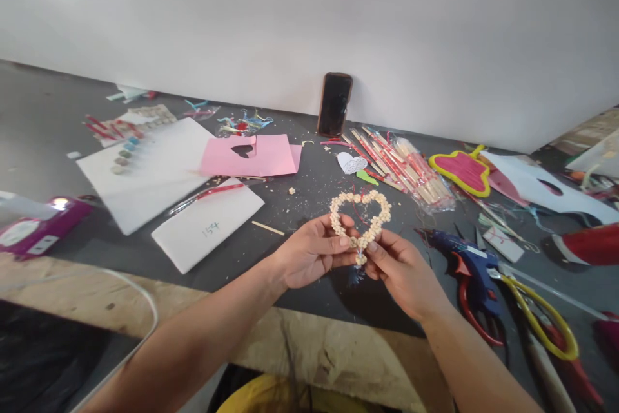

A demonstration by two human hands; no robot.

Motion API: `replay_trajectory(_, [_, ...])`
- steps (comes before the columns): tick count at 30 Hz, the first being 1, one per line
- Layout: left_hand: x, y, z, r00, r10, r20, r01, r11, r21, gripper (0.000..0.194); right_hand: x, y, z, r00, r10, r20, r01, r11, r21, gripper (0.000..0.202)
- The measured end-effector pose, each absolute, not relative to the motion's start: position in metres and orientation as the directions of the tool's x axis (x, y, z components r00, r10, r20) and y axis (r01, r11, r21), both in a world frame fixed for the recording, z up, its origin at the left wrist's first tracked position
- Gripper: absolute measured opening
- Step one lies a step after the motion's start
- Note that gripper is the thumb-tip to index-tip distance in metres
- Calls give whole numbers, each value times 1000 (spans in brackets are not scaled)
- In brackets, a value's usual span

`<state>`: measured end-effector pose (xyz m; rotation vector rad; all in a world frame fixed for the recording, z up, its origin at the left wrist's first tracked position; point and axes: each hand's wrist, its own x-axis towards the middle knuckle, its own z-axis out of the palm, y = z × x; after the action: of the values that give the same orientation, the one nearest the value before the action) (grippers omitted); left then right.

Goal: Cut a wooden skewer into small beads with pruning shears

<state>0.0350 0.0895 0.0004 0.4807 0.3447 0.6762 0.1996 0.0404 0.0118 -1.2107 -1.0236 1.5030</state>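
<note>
Between both hands hangs a heart-shaped ornament [385, 208] made of small cream flower-like pieces, raised over the front part of the dark table. My left hand [309, 252] pinches its lower left side between thumb and fingers. On the lower right side, my right hand [401, 268] grips it the same way. At the heart's bottom point hangs one more cream piece [360, 259], with a bluish tassel [356, 276] below it. A thin red thread shows inside the heart's outline. Some of the fingers are hidden behind the ornament.
Right of my hands lie a blue glue gun [476, 271] and yellow-handled scissors [541, 316]. Wooden chopsticks [391, 162] and a phone [334, 104] are behind. Pink paper [271, 155], white boards [207, 226] and a purple power strip [43, 226] lie leftward.
</note>
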Motion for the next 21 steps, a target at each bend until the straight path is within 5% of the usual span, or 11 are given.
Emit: replay_trajectory(21, [33, 91, 1, 741, 653, -157, -496, 690, 526, 28, 198, 36, 14, -138, 982, -130, -121, -147, -982, 17])
